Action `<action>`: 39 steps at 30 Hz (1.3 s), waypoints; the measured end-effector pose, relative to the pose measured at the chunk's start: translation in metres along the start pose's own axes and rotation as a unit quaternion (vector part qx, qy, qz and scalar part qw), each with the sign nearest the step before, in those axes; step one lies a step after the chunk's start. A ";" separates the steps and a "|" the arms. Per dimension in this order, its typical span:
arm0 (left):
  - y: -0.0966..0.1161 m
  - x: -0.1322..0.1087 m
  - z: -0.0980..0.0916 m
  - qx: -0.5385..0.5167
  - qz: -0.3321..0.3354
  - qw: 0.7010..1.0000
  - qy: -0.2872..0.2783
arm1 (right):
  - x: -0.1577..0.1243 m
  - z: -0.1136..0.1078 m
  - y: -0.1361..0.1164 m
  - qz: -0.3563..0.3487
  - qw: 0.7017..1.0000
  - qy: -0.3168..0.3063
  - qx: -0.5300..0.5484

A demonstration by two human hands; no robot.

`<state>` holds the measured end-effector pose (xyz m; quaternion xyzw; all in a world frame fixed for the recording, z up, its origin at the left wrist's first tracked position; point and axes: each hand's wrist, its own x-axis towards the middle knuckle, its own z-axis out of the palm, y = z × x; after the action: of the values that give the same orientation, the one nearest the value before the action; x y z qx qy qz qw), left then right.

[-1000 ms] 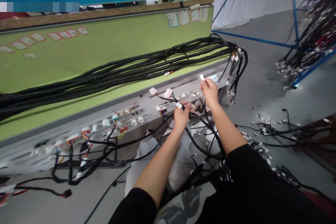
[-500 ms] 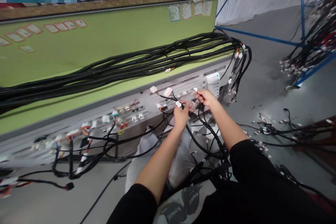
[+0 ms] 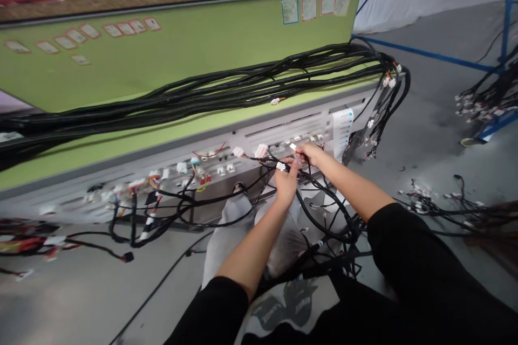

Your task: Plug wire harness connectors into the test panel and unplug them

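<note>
My left hand (image 3: 286, 183) is closed around a black wire harness (image 3: 304, 177), and a small white connector (image 3: 280, 166) shows by its thumb. Just to the right and a little higher, my right hand (image 3: 312, 154) pinches another white connector (image 3: 293, 147) on a thin lead. The fingertips of both hands are close together, partly hiding the wires between them. Two pale multi-pin connectors, one larger (image 3: 261, 151) and one smaller (image 3: 238, 151), stick out to the left of my hands on coloured wires. Behind them runs the grey slotted board (image 3: 253, 139).
Long black cables (image 3: 226, 83) lie along the green panel's ledge. More connectors sit in the board's left part, including a blue-and-white one (image 3: 195, 161). A printed label strip (image 3: 342, 128) hangs at the right. Loose harnesses (image 3: 429, 202) lie at the right; a blue frame (image 3: 424, 53) stands behind.
My right hand has moved left, bringing its white connector closer to my left hand. The camera view has turned, so the board appears shifted to the right.
</note>
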<state>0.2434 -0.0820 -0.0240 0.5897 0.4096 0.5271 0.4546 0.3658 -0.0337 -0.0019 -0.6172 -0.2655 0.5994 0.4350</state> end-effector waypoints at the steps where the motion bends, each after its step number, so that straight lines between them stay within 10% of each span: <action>1: 0.000 -0.001 -0.002 -0.002 0.001 1.000 0.001 | 0.000 0.003 0.000 0.011 1.000 -0.008 0.010; 14: 0.001 -0.002 -0.011 -0.004 -0.006 1.000 0.009 | -0.002 0.023 0.006 -0.044 0.997 -0.019 0.064; 22: 0.003 -0.004 -0.019 -0.030 -0.057 0.995 -0.074 | -0.012 0.020 -0.007 -0.093 0.989 0.044 -0.104; 25: 0.006 -0.003 -0.021 -0.033 -0.075 0.992 -0.099 | -0.035 0.024 -0.020 -0.222 0.943 0.093 -0.230; 28: 0.012 -0.001 -0.020 0.005 -0.074 0.991 -0.109 | -0.057 0.041 -0.026 -0.344 0.887 -0.011 -0.309; 32: 0.019 0.000 -0.019 0.063 -0.065 0.990 -0.112 | -0.070 0.059 -0.022 -0.276 0.930 -0.193 -0.149; 39: 0.019 -0.011 -0.017 0.084 -0.034 0.986 -0.142 | -0.069 0.021 -0.025 -0.197 0.935 -0.265 0.130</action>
<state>0.2253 -0.0951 -0.0080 0.6805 0.4038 0.3856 0.4745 0.3404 -0.0755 0.0561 -0.3098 -0.4071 0.6728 0.5345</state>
